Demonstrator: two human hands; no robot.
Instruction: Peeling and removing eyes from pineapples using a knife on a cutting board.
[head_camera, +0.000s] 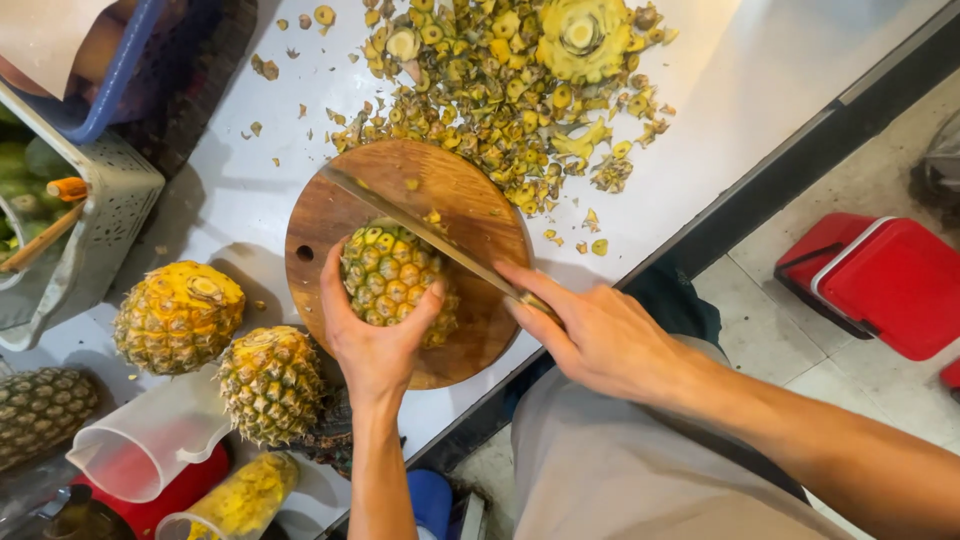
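White and smooth, the bench (250, 190) runs diagonally, with tiled floor and a red plastic box (880, 280) beyond its edge at 3 o'clock. At the centre lies a round wooden cutting board (470, 200), grain visible, a small hole near its 9 o'clock rim. On it stands a small pineapple (392, 275), its scaly yellow-green skin intact. The left hand (372, 335) cups it from 6 o'clock, fingers (332, 285) wrapped around its sides. The right hand (595, 335) has its fingers closed on the handle of a long thin knife (420, 228), whose blade lies slanted across the top of the fruit toward 10 o'clock.

At 12 o'clock a heap of peel scraps (500, 90) spreads over the bench, knobbly bits with a cut crown end among them. At 8 o'clock sit two whole pineapples (180, 315), rough and golden, and a darker third at the frame's edge (40, 410). Near 7 o'clock a clear plastic jug (150, 440) lies tilted, seemingly empty, and a clear cup (240, 500) beside it holds yellow fruit pieces. At 9 o'clock a grey perforated basket (110, 210) holds green produce.
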